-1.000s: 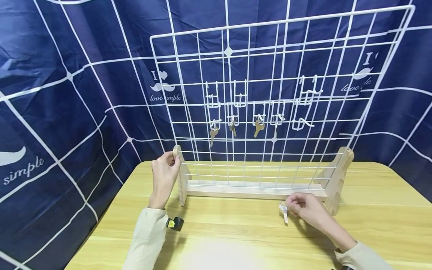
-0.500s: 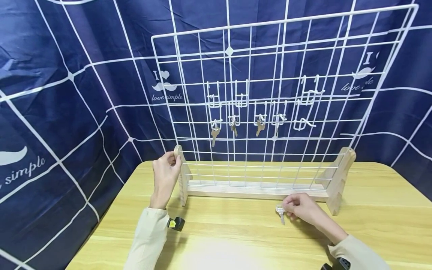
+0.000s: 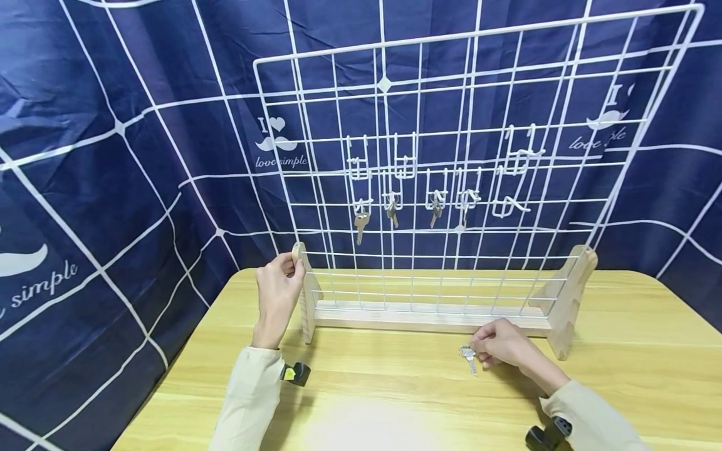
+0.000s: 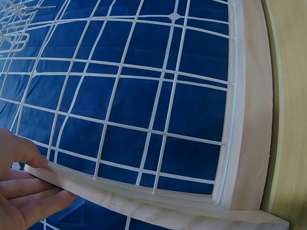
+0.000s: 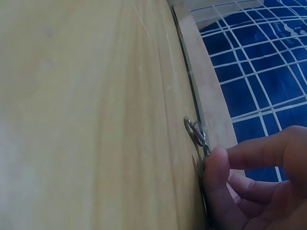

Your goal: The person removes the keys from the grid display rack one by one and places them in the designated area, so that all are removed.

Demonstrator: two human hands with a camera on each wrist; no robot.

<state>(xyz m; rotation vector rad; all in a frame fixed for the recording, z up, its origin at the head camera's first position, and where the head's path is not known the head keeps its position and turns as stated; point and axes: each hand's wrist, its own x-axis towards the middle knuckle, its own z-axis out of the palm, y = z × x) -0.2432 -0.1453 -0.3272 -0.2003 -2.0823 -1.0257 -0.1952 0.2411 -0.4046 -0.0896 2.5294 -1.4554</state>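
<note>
My left hand [image 3: 277, 285] pinches the top of the left wooden upright [image 3: 304, 294] of a stand that holds a white wire grid [image 3: 414, 257]. In the left wrist view its thumb and fingers [image 4: 33, 155] lie on either side of the wood. Low over the table at the stand's right front, my right hand [image 3: 504, 344] pinches a silver key [image 3: 468, 359] between thumb and forefinger. The right wrist view shows a small metal ring [image 5: 194, 130] projecting past the fingertips. Several hooks hang on the grid; a brass-coloured key [image 3: 361, 225] and several others dangle from the lower row.
A pale wooden crossbar [image 3: 429, 318] joins the stand's two uprights, with the right upright [image 3: 572, 307] just beyond my right hand. The lower right hook [image 3: 510, 207] carries no key. A blue curtain [image 3: 169, 188] with white lines hangs behind the wooden table [image 3: 361, 376].
My right hand has shifted a little left with the key, and more of its wrist band shows. One hanging key has turned more edge-on. My left hand keeps its hold on the upright.
</note>
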